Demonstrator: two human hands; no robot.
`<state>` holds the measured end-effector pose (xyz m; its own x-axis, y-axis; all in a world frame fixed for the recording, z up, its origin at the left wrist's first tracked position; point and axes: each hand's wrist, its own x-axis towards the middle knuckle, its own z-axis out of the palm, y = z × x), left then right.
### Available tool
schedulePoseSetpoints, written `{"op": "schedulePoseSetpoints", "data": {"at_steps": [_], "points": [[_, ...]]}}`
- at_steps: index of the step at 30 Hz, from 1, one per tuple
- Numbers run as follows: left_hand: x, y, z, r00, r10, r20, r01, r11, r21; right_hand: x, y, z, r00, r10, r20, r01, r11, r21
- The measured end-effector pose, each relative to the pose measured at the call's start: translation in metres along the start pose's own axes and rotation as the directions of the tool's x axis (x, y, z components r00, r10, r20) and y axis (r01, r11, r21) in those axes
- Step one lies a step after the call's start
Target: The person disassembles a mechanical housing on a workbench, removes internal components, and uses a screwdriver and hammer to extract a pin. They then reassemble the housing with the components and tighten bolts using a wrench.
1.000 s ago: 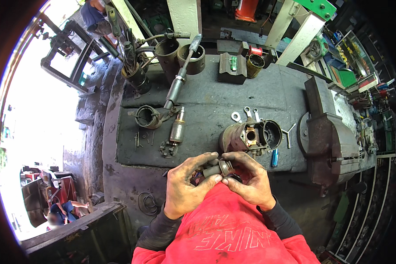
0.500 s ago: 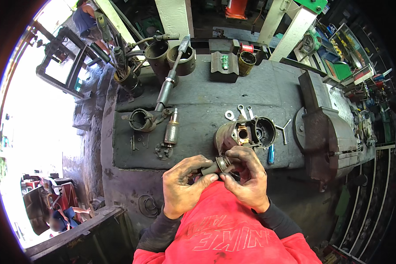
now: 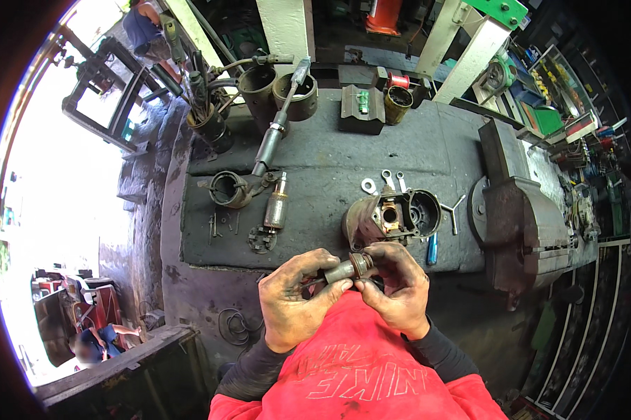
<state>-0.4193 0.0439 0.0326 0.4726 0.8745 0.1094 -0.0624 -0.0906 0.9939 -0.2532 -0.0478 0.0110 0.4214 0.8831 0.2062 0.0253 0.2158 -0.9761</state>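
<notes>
In front of my chest, just beyond the bench's near edge, I hold a small greasy metal starter drive [image 3: 343,270] with a ringed collar. My left hand [image 3: 294,301] is closed around its plain cylindrical end. My right hand [image 3: 399,292] pinches the collar end, which the fingers partly hide. Beyond my right hand lies an opened motor housing [image 3: 361,221], with a copper-coloured part showing inside. An armature [image 3: 276,206] lies on the bench farther left, beside a short metal cylinder [image 3: 227,189].
Wrenches [image 3: 387,179] and a washer [image 3: 369,185] lie behind the housing. A blue-handled screwdriver [image 3: 432,249] and a three-armed wrench [image 3: 455,213] are right of it. A large vise [image 3: 529,220] stands at the right. Cans and a tool holder [image 3: 210,131] occupy the back left.
My fingers have shifted on the starter drive, and it now sits tilted with more of its cylindrical side showing. The bench view has moved slightly to the right.
</notes>
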Motion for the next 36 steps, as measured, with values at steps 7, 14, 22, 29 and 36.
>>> {"op": "schedulePoseSetpoints", "data": {"at_steps": [7,14,22,29,36], "points": [[0.004,0.012,-0.005,0.985,0.153,0.076,-0.167,0.958,0.234,0.003,-0.007,-0.008,0.953,0.222,0.207,-0.274,0.924,0.267],[0.002,0.017,0.0,0.965,0.252,0.067,-0.261,0.92,0.292,0.004,0.002,-0.014,0.921,0.291,0.26,-0.347,0.915,0.206],[-0.01,-0.07,-0.064,0.92,-0.365,-0.145,0.386,0.909,0.16,-0.017,0.043,-0.012,0.821,0.556,0.126,-0.534,0.828,-0.17],[0.001,-0.183,-0.193,0.566,-0.104,-0.818,0.286,0.955,0.077,-0.032,0.044,-0.038,0.806,0.589,0.06,-0.583,0.807,-0.092],[0.071,-0.244,-0.265,0.467,0.143,-0.873,0.256,0.923,0.287,-0.019,0.025,-0.027,0.896,0.431,0.102,-0.362,0.846,-0.392]]}}
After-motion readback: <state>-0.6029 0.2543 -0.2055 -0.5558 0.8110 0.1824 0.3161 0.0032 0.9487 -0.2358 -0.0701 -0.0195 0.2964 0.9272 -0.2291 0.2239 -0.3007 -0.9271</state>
